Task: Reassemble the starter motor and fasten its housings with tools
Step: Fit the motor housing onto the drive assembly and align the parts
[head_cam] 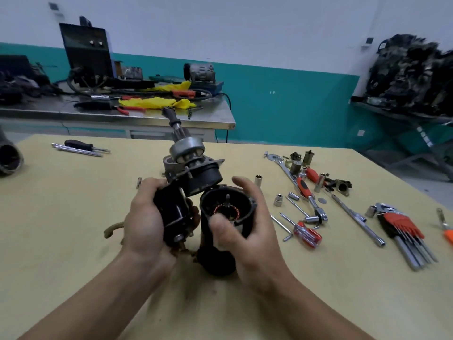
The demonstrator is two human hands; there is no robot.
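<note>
No text, label, brand, number or sign is legible. The panel of the dark machine [84, 45] behind the worktop [61, 217] is too blurred to read. Small pale marks [270, 92] on the teal wall [294, 106] behind the worktop are too small to make out. The red hex key holder [402, 223] at the worktop's right side shows no readable print.
</note>
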